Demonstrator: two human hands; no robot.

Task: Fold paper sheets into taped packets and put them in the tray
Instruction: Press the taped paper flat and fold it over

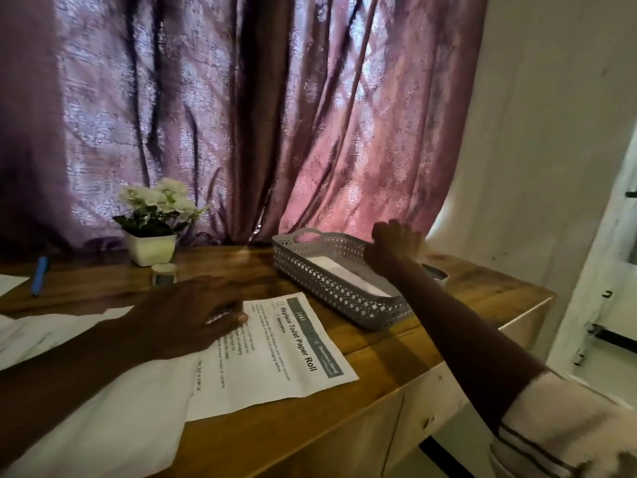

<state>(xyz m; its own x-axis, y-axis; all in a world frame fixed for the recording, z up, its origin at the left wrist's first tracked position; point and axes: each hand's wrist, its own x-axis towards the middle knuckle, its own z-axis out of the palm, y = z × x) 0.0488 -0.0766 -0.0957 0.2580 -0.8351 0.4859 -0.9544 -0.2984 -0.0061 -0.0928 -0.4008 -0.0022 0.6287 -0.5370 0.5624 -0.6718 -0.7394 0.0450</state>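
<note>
A home room: purple curtain (241, 115), potted flowers (155, 219) on a wooden desk (396, 353).

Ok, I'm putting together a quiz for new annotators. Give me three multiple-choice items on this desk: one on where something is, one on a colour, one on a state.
1. Where is the tape?
A) on a chair
B) just in front of the pot
C) on the floor

2. What colour is the pen?
A) blue
B) red
C) green

3. What is the left hand doing?
A) holding scissors
B) clenched in the air
C) resting on the printed sheet

Key:
1 B, the roll stands right before the pot of white flowers.
2 A, its barrel shows blue at far left.
3 C, its fingers lie on the sheet's upper edge.
</note>
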